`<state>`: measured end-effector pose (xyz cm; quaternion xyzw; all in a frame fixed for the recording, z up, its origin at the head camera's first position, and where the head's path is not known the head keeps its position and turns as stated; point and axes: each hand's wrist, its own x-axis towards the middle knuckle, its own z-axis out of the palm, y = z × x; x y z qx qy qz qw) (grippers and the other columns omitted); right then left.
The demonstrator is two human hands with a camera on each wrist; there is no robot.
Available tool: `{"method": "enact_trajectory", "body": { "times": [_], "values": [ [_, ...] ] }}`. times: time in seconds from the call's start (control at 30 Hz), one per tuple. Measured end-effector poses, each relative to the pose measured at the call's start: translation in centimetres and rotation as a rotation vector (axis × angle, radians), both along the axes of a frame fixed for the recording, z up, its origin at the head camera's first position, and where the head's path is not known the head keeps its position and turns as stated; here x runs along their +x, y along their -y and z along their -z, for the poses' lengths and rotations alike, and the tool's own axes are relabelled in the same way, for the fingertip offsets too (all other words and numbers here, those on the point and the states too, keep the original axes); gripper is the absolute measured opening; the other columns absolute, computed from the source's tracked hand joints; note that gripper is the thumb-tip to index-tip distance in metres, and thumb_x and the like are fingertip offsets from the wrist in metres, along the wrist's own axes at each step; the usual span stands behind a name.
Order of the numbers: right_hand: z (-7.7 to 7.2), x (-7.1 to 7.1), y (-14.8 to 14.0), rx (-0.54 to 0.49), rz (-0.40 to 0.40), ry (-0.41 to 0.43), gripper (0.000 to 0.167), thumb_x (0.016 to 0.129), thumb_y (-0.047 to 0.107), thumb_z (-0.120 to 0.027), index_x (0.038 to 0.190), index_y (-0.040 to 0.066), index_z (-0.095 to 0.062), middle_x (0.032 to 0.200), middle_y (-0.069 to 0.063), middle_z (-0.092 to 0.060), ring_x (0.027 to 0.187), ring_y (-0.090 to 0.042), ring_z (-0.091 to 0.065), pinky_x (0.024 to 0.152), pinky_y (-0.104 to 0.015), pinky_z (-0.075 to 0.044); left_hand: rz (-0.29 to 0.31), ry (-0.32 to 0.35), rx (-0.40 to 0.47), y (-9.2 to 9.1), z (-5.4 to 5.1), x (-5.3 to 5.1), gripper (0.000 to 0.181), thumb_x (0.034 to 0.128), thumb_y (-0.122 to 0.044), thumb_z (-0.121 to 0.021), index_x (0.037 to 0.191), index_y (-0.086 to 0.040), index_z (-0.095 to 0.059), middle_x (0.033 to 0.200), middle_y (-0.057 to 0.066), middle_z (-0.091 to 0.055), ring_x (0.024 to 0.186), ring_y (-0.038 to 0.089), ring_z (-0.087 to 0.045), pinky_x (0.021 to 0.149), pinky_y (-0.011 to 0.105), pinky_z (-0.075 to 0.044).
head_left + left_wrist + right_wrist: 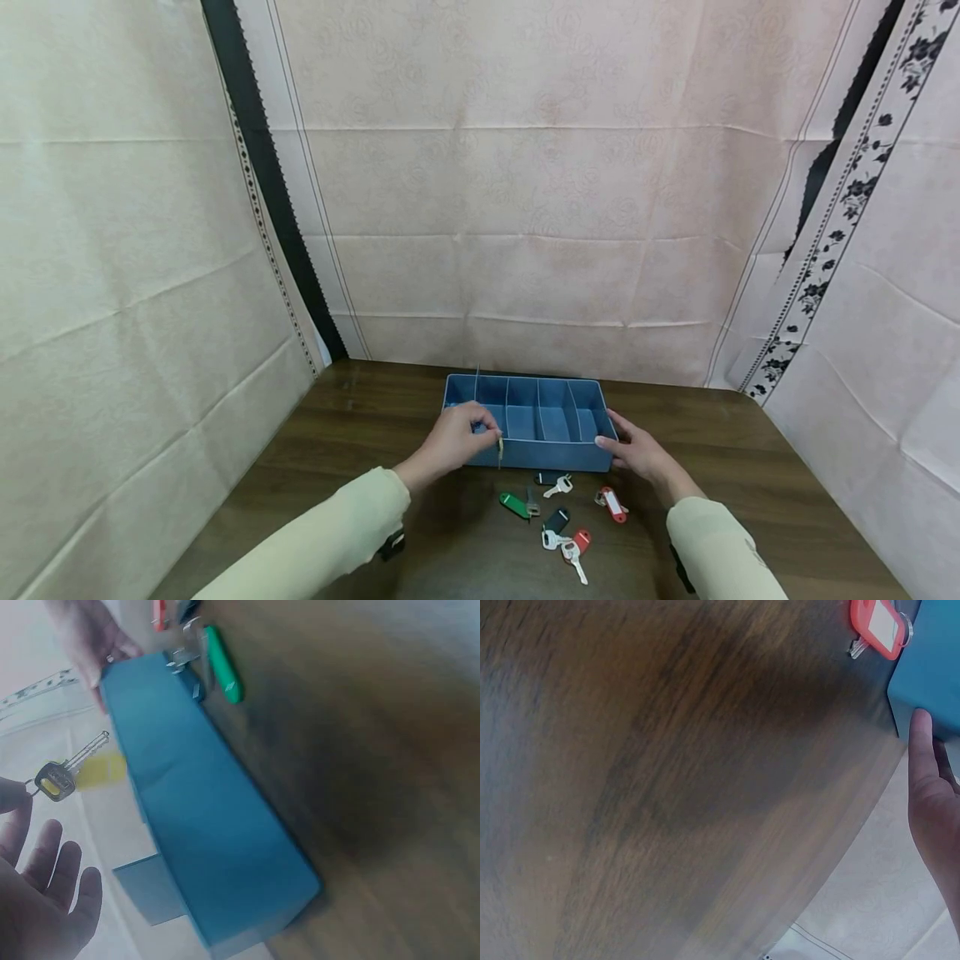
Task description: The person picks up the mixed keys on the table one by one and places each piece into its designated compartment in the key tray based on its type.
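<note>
One metal key (57, 782), its markings too small to read, hung by its ring, pinched in the left hand (461, 435), at the head view's lower centre, before the blue compartment box (558, 455); the right hand (643, 454) gripped the box's right end; a red key tag (878, 627) bore a white label, any writing illegible.

The head view looks forward and down from a distance, across a wood-grain table (360, 467) to a hanging cloth (525, 208), with the blue divided box (555, 455) well away. The left wrist view, close and slanted, faces that box's front wall past the left hand (45, 904), sharing the green key tag (223, 666) with the head view. The right wrist view (mostly tabletop) catches the box's corner at its right edge, sharing the white-labelled red key tag (883, 628) with the head view.
</note>
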<state>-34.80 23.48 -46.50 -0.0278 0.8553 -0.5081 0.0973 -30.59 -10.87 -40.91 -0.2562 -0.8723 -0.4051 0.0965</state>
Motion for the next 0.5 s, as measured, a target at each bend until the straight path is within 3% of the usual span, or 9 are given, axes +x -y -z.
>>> {"method": "enact_trajectory", "body": {
  "times": [0.17,0.37,0.5],
  "values": [
    [0.1,0.1,-0.1,-0.007,0.004,0.004,0.09,0.091,0.05,-0.066,0.159,0.014,-0.019,0.151,-0.036,-0.027,0.128,-0.048,-0.047,0.096,-0.05,-0.048,-0.032,0.028,0.018,-0.8,-1.4,-1.3,0.011,0.0932,-0.019,-0.07,0.082,-0.019,-0.074,0.098,-0.008,-0.065,0.096,0.019,-0.06,0.08,0.033,-0.053],
    [0.2,0.0,-0.1,-0.004,0.004,0.002,0.091,0.09,0.052,-0.065,0.159,0.014,-0.019,0.151,-0.036,-0.027,0.128,-0.048,-0.047,0.097,-0.051,-0.048,-0.079,0.037,0.029,-1.6,-2.3,-3.3,0.011,0.0935,-0.021,-0.07,0.083,-0.02,-0.074,0.103,-0.004,-0.066,0.108,0.023,-0.061,0.095,0.044,-0.049],
    [0.2,0.0,0.0,-0.008,0.004,0.004,0.091,0.09,0.052,-0.066,0.159,0.014,-0.019,0.152,-0.035,-0.026,0.128,-0.049,-0.047,0.097,-0.051,-0.047,-0.118,0.061,0.058,-2.0,-2.6,-4.8,0.011,0.0938,-0.024,-0.07,0.085,-0.019,-0.074,0.104,-0.004,-0.066,0.111,0.021,-0.058,0.099,0.045,-0.045]
  ]
}}
